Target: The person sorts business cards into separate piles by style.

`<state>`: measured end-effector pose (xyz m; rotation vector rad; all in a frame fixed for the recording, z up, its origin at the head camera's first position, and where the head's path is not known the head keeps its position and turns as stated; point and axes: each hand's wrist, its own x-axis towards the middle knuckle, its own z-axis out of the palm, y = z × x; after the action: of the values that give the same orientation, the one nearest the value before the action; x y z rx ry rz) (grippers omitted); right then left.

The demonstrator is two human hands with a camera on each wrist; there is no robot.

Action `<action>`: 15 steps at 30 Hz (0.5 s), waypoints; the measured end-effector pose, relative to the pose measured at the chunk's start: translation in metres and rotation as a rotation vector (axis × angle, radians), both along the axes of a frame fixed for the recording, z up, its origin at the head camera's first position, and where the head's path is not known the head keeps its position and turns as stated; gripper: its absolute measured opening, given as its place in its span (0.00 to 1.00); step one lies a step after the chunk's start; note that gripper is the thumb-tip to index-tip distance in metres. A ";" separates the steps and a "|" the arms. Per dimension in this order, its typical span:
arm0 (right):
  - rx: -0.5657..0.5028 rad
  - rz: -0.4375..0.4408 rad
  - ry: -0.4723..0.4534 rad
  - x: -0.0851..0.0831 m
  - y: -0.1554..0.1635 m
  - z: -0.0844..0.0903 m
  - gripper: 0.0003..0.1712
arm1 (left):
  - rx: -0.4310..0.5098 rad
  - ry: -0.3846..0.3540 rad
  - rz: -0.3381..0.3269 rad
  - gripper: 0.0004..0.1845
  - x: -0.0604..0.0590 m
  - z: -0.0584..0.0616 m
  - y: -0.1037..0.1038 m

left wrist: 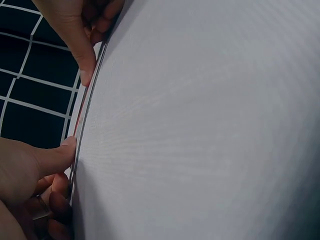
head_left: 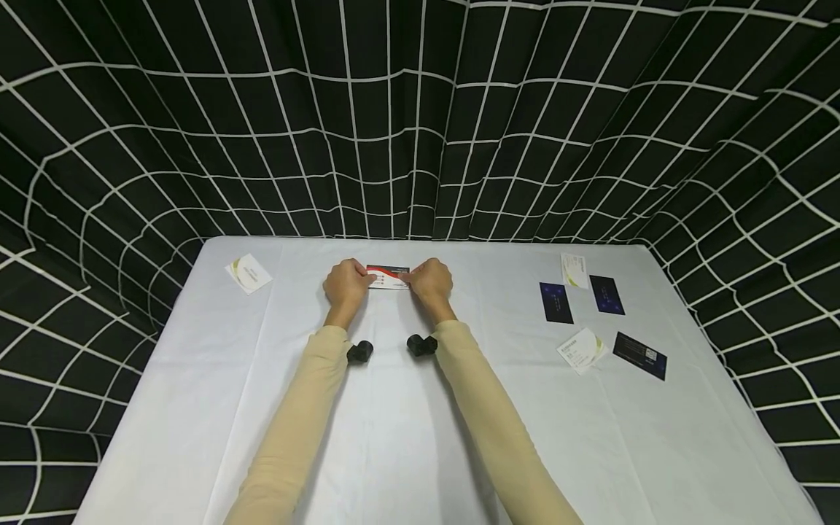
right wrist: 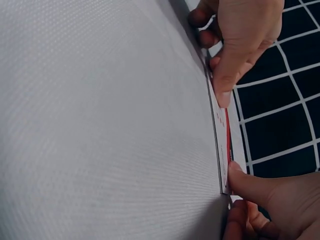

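A white, black and red business card (head_left: 389, 278) lies flat near the far edge of the table, between my two hands. My left hand (head_left: 346, 281) pinches its left end, thumb on the printed face. The right hand (head_left: 431, 279) grips the opposite end the same way, its thumb on top too. Seen almost edge-on in the left wrist view, the card (left wrist: 80, 116) shows a dark double edge; whether a second card lies beneath, I cannot tell. In the right wrist view a red stripe runs along the card (right wrist: 221, 131). Some fingers are hidden behind its ends.
On the white-covered table (head_left: 394, 437), a white card (head_left: 249, 273) lies far left. To the right are white cards (head_left: 574, 270) (head_left: 582, 351), dark blue cards (head_left: 556, 302) (head_left: 607, 294) and a black card (head_left: 640, 356). A black gridded curtain (head_left: 394, 146) hangs behind the table.
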<state>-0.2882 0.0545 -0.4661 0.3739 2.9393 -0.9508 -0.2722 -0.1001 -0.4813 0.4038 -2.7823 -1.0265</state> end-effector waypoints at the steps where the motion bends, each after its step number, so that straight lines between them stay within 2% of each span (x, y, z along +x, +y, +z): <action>1: 0.002 0.005 0.008 0.000 -0.001 0.000 0.17 | -0.004 -0.006 0.001 0.09 0.000 0.000 0.000; 7: 0.012 0.040 0.044 0.000 -0.003 -0.005 0.16 | 0.001 -0.032 0.017 0.10 0.000 0.001 -0.001; 15: 0.060 0.031 0.080 0.002 -0.004 -0.009 0.15 | 0.009 -0.038 -0.004 0.09 0.000 0.001 0.001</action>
<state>-0.2864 0.0505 -0.4751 0.2990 3.0418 -0.8958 -0.2718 -0.0992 -0.4802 0.4230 -2.8136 -1.0440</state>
